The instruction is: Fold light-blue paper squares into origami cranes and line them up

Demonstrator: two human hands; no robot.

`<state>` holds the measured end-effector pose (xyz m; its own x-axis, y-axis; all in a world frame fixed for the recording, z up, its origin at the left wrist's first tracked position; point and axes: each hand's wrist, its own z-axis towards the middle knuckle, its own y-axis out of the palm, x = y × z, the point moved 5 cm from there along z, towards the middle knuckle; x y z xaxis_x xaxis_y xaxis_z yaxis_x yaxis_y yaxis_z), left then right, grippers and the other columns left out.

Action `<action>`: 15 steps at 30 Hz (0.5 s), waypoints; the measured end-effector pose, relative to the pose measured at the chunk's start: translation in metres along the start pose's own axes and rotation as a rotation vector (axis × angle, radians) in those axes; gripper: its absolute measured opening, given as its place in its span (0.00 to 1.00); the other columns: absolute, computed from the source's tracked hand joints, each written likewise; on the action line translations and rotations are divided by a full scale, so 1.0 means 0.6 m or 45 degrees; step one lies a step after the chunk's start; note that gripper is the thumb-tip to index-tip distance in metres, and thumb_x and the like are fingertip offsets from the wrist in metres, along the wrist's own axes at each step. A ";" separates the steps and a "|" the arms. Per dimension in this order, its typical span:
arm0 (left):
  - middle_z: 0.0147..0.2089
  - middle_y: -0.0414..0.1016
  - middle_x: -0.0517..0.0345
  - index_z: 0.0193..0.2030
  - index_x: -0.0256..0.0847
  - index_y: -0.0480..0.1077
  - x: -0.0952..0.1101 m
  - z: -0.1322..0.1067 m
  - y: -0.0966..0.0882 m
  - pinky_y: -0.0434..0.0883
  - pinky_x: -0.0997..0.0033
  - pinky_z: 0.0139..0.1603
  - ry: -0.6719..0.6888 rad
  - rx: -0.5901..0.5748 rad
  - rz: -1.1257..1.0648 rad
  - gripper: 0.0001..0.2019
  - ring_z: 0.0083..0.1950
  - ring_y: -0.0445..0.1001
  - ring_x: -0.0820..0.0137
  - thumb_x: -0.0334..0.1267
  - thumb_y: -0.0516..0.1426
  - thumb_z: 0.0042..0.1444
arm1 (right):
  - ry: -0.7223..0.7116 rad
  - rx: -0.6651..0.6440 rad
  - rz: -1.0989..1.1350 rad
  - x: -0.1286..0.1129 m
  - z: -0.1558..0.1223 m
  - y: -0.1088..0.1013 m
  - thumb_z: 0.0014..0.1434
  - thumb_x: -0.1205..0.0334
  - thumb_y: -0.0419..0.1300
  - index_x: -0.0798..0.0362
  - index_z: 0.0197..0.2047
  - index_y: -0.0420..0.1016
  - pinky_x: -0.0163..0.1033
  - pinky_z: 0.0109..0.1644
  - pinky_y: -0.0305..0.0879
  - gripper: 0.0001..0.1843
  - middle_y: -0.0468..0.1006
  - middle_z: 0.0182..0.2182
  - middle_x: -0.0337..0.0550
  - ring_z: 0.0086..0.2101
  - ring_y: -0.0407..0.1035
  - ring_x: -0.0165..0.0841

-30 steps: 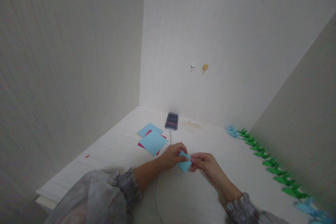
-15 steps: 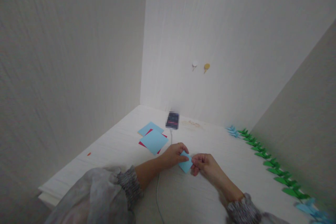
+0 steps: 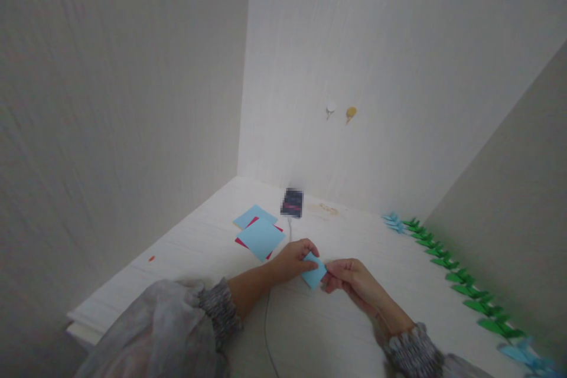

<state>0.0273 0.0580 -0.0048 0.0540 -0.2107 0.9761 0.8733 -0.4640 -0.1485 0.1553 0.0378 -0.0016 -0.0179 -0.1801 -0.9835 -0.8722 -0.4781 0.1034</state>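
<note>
A small folded piece of light blue paper (image 3: pixel 313 277) is held just above the white table between both hands. My left hand (image 3: pixel 296 260) is closed on its left side, thumb on top and fingers curled behind. At the right corner, my right hand (image 3: pixel 343 274) pinches the paper between thumb and fingertips. Left of the hands lie flat blue paper squares (image 3: pixel 260 238), one on top of a red sheet (image 3: pixel 241 243) whose corners stick out.
A phone-like dark blurred object (image 3: pixel 292 203) with a pale cable (image 3: pixel 267 331) stands by the back wall. Along the right wall runs a row of folded green paper pieces (image 3: pixel 460 276), with folded blue pieces (image 3: pixel 393 222) at its ends. Two hooks (image 3: pixel 351 112) are on the wall.
The right hand has turned slightly, its fingers now straighter at the paper's right corner. The left hand keeps its hold, and the view has shifted a little.
</note>
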 end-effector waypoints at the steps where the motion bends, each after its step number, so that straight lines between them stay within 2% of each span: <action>1: 0.22 0.59 0.66 0.34 0.37 0.60 0.002 -0.001 0.001 0.54 0.80 0.22 0.016 -0.007 0.023 0.12 0.22 0.57 0.80 0.38 0.56 0.42 | 0.002 0.011 0.005 0.002 0.000 -0.002 0.46 0.58 0.59 0.62 0.25 0.75 0.35 0.30 0.63 0.13 0.75 0.22 0.46 0.20 0.66 0.26; 5: 0.21 0.56 0.67 0.35 0.37 0.61 0.003 -0.003 0.001 0.53 0.80 0.22 0.079 -0.026 0.152 0.11 0.22 0.55 0.80 0.37 0.55 0.43 | 0.028 0.021 -0.014 0.007 -0.001 -0.006 0.45 0.57 0.59 0.62 0.24 0.75 0.34 0.28 0.62 0.14 0.75 0.22 0.46 0.19 0.66 0.26; 10: 0.24 0.58 0.65 0.34 0.37 0.62 0.005 -0.004 -0.001 0.54 0.80 0.23 0.112 -0.001 0.264 0.09 0.25 0.57 0.79 0.34 0.55 0.43 | 0.052 0.036 -0.118 0.011 0.003 -0.010 0.42 0.56 0.61 0.61 0.24 0.74 0.34 0.26 0.62 0.14 0.75 0.22 0.46 0.19 0.66 0.27; 15: 0.21 0.56 0.66 0.34 0.37 0.61 0.002 -0.002 -0.001 0.54 0.80 0.22 0.056 0.015 0.157 0.08 0.22 0.55 0.80 0.32 0.53 0.44 | -0.072 0.089 -0.390 0.008 0.009 -0.007 0.43 0.52 0.58 0.59 0.23 0.72 0.32 0.23 0.58 0.16 0.73 0.16 0.40 0.17 0.65 0.26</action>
<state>0.0264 0.0572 -0.0035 0.1404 -0.3036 0.9424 0.8670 -0.4220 -0.2651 0.1561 0.0437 -0.0076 0.2251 0.0117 -0.9743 -0.8727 -0.4422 -0.2070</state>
